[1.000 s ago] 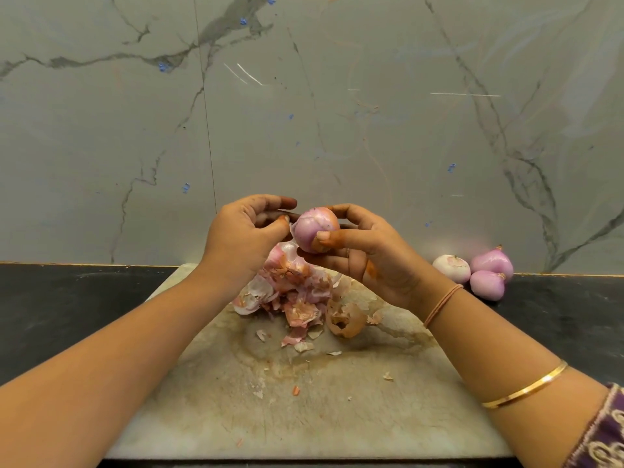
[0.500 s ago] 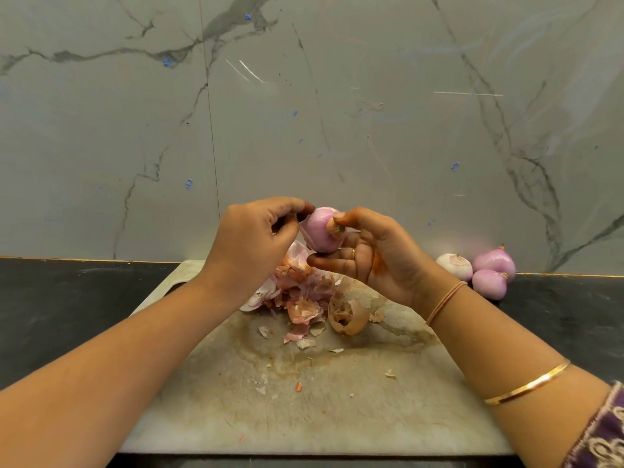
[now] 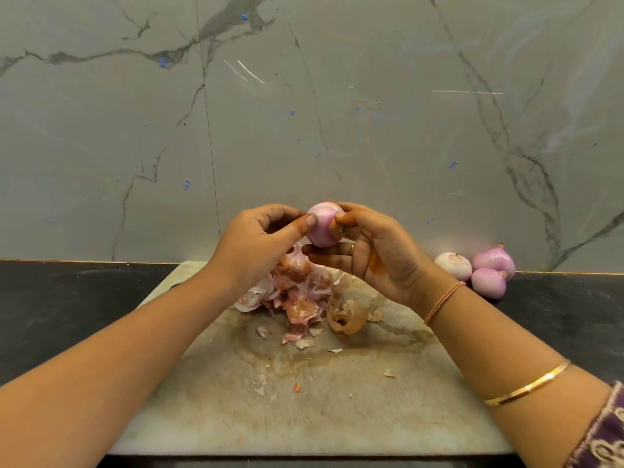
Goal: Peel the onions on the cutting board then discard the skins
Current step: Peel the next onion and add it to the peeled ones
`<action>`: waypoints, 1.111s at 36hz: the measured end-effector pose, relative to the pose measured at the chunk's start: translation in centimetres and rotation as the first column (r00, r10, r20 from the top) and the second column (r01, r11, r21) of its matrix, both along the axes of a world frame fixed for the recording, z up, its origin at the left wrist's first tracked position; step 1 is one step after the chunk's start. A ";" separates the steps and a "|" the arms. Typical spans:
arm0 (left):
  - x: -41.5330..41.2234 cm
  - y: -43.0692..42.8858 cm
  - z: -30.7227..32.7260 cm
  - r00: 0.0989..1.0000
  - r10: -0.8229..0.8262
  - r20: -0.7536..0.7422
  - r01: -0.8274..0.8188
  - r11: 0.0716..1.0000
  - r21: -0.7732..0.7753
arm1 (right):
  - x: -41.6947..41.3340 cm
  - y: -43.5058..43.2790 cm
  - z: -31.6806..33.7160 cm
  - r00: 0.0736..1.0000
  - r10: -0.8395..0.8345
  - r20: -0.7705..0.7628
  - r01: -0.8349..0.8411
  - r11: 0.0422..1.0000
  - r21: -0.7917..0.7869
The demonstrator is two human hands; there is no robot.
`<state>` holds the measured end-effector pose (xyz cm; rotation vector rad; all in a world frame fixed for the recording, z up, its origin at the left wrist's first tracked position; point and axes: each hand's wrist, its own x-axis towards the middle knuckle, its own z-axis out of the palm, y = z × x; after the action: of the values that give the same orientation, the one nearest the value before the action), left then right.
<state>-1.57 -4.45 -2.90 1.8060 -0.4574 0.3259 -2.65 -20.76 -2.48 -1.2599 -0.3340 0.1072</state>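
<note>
Behind the cutting board (image 3: 337, 417) rises a grey marble wall (image 3: 337, 130) with dark veins, and a black counter (image 3: 67, 305) runs out from under the board on both sides. The board itself is pale and stained brown around its middle. Above its far end I hold both hands together around one onion (image 3: 322, 228), which is pink, glossy and clear of the board's surface. My left hand (image 3: 256, 244) has its fingers curled, the thumb pressed flat against the onion's left side. My right hand (image 3: 374, 255) pinches the onion's right end between thumb and forefinger, where a bit of brown skin clings, while its other fingers lie just under the onion. Directly below the hands, on the far part of the board, lies a pile of skins (image 3: 297, 292), pink and papery, with a brown cup-shaped husk (image 3: 346, 319) at its right edge. Off the board's far right corner, on the counter against the wall, three peeled onions (image 3: 483, 271) sit touching each other. A purple patterned sleeve (image 3: 604, 434) covers my right forearm near the board's right edge, then a gold bangle (image 3: 526, 388), a thin thread band (image 3: 444, 302) at the wrist and a ring (image 3: 352, 248) on one finger. Small scraps (image 3: 389, 373) dot the board's middle.
</note>
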 end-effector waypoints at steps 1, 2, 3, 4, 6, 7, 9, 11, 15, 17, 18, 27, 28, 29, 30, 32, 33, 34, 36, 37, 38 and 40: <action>0.1 0.0 0.0 1.000 -0.017 -0.026 0.016 0.999 -0.033 | 0.0 0.0 0.0 1.000 -0.006 0.010 0.006 1.000 -0.003; 0.2 0.0 0.0 0.998 -0.036 -0.058 0.032 0.997 -0.075 | 0.0 0.0 0.0 1.000 -0.011 0.016 0.011 1.000 -0.006; 0.2 -0.1 0.0 0.994 -0.061 -0.094 0.049 0.991 -0.125 | 0.1 0.0 0.0 1.000 -0.015 0.018 0.015 1.000 -0.007; 0.2 -0.1 0.1 0.987 -0.092 -0.132 0.067 0.981 -0.184 | 0.1 0.1 0.0 1.000 -0.017 0.019 0.017 1.000 -0.008; 0.1 -0.1 0.3 0.968 -0.154 -0.199 0.089 0.950 -0.300 | 0.0 0.0 0.1 1.000 -0.019 0.017 0.019 1.000 -0.006; 0.2 0.0 0.4 0.958 -0.178 -0.226 0.092 0.934 -0.345 | 0.0 0.0 0.2 1.000 -0.022 0.017 0.022 1.000 -0.006; 0.2 0.0 0.5 0.944 -0.202 -0.261 0.084 0.911 -0.403 | 0.0 0.0 0.2 0.999 -0.029 0.018 0.029 1.000 -0.012; 0.3 -0.1 0.5 0.944 -0.189 -0.271 0.060 0.906 -0.420 | -0.1 0.0 0.1 0.999 -0.035 0.024 0.036 0.999 -0.025; 0.3 -0.3 0.5 0.963 -0.119 -0.241 0.020 0.927 -0.375 | -0.2 0.1 0.1 0.999 -0.039 0.037 0.041 0.998 -0.051; 0.3 -0.2 0.5 0.974 -0.082 -0.209 0.009 0.945 -0.328 | -0.3 0.2 0.1 0.998 -0.044 0.051 0.047 0.997 -0.067; 0.3 -0.3 0.5 0.980 -0.058 -0.193 -0.001 0.956 -0.294 | -0.3 0.3 0.1 0.997 -0.047 0.056 0.051 0.996 -0.073; 0.4 -0.4 0.5 0.985 0.049 -0.164 -0.083 0.974 -0.210 | -0.3 0.6 -0.1 0.967 -0.111 0.230 0.171 0.950 -0.260; 0.4 -0.4 0.6 0.983 0.043 -0.180 -0.085 0.970 -0.229 | -0.2 0.7 -0.2 0.944 -0.133 0.302 0.229 0.923 -0.309; 0.4 -0.4 0.6 0.980 0.038 -0.195 -0.087 0.965 -0.248 | -0.2 0.8 -0.2 0.910 -0.151 0.387 0.302 0.880 -0.367; 0.4 -0.4 0.7 0.978 0.035 -0.206 -0.090 0.961 -0.263 | -0.1 0.7 -0.3 0.869 -0.157 0.469 0.379 0.820 -0.429; 0.4 -0.3 0.7 0.976 0.040 -0.216 -0.101 0.956 -0.276 | -0.1 0.4 -0.3 0.796 -0.136 0.590 0.517 0.661 -0.544; 0.4 -0.3 0.8 0.975 0.048 -0.216 -0.107 0.956 -0.272 | -0.1 0.1 -0.2 0.767 -0.113 0.632 0.567 0.581 -0.584; 0.4 -0.2 0.7 0.976 0.056 -0.212 -0.112 0.958 -0.265 | -0.2 0.0 -0.2 0.740 -0.086 0.668 0.606 0.516 -0.605; 0.5 -0.2 0.7 0.977 0.068 -0.201 -0.117 0.964 -0.240 | -0.3 -0.1 -0.2 0.688 -0.038 0.725 0.669 0.421 -0.613; 0.5 -0.2 0.6 0.978 0.073 -0.195 -0.117 0.968 -0.223 | -0.3 0.0 -0.2 0.661 -0.015 0.750 0.698 0.378 -0.608; 0.5 -0.2 0.6 0.979 0.076 -0.190 -0.116 0.971 -0.209 | -0.3 0.0 -0.3 0.638 0.007 0.770 0.721 0.344 -0.601; 0.5 -0.3 0.6 0.980 0.077 -0.183 -0.113 0.974 -0.197 | -0.2 0.2 -0.3 0.605 0.039 0.795 0.747 0.319 -0.584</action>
<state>-1.05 -4.72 -2.34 1.6393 -0.2057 0.2680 -2.85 -20.52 -2.81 -2.4937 -0.6556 -0.8120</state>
